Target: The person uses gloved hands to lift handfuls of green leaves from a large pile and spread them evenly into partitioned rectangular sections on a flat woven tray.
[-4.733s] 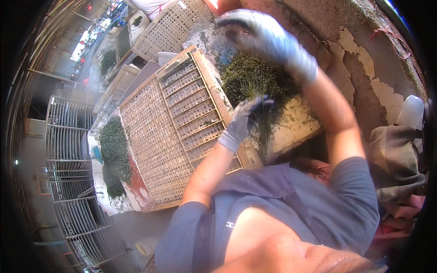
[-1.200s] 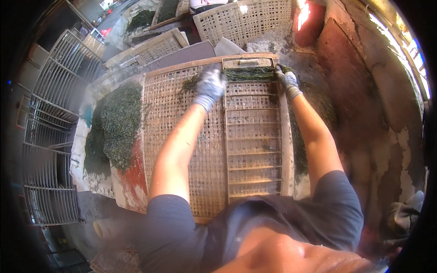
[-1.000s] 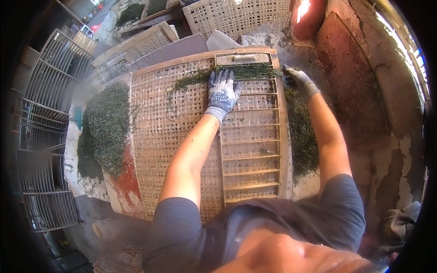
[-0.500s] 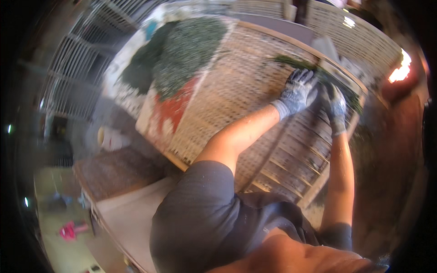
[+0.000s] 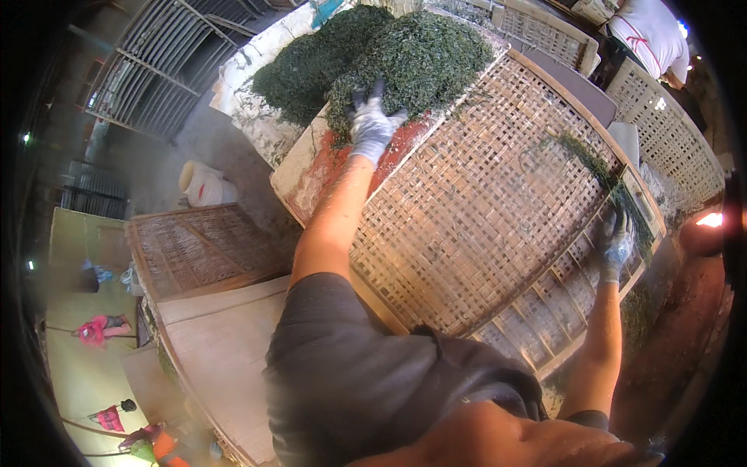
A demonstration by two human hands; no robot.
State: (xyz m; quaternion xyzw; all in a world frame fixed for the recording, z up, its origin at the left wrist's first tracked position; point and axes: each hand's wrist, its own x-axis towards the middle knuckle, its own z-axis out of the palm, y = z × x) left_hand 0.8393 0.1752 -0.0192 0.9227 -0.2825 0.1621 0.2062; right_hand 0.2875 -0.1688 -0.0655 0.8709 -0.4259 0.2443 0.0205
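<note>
A heap of dark green shredded leaves (image 5: 424, 62) lies on a white board with a worn red patch (image 5: 323, 167), at the far left of a woven bamboo tray (image 5: 467, 210). My left hand (image 5: 373, 131), in a pale, grey-fingered glove, reaches the heap's near edge with fingers and thumb spread; its fingertips touch the leaves. My right hand (image 5: 617, 247), gloved alike, is at the tray's right end with its fingers extended, near a thin strip of the green leaves (image 5: 587, 158) along the far right edge. Slats (image 5: 537, 311) run along the tray's near right side.
More woven trays (image 5: 669, 124) lean at the far right, near a person in a white shirt (image 5: 650, 35). A glowing light (image 5: 710, 220) shows at right. Left are a white bucket (image 5: 206, 185), a metal rack (image 5: 156, 70) and a pale tabletop (image 5: 233, 335).
My left hand has moved from the green strip at the tray's right end across to the leaf heap at the left. My right hand stays by the right end. The view has shifted.
</note>
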